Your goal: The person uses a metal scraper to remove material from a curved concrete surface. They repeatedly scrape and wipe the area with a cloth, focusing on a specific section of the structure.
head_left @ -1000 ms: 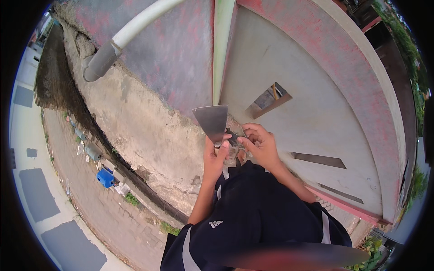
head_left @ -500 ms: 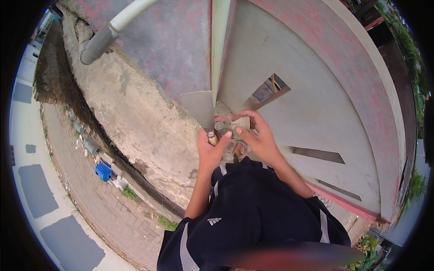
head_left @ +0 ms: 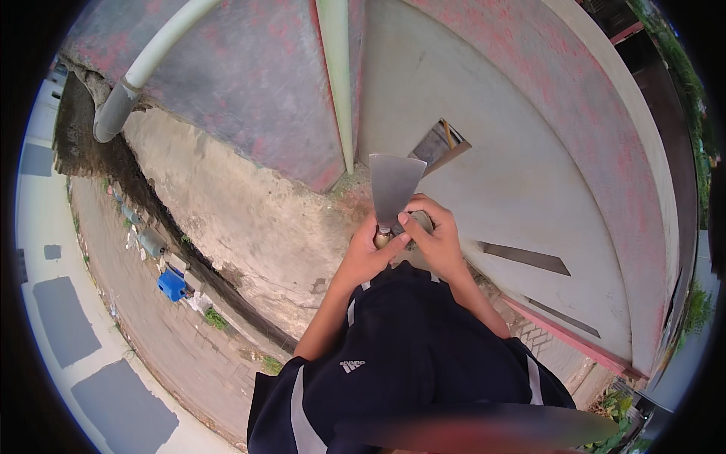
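My left hand is closed round the short pale handle of a putty knife, whose wide grey metal blade points away from me. Close beside it, my right hand grips a folded greyish piece of sandpaper, mostly covered by the fingers. The right thumb and fingertips are at the lower right edge of the blade, near the handle. I cannot tell whether the sandpaper touches the metal.
A grey wall with slot openings stands at the right. Ahead is a pink-stained wall with a pale pipe. Rough concrete lies left, bordered by a gutter; beyond it a blue container sits on paving.
The putty knife has swung right, in front of my right hand. The sandpaper, spread out between both hands before, is now bunched in my right hand. The view has shifted slightly.
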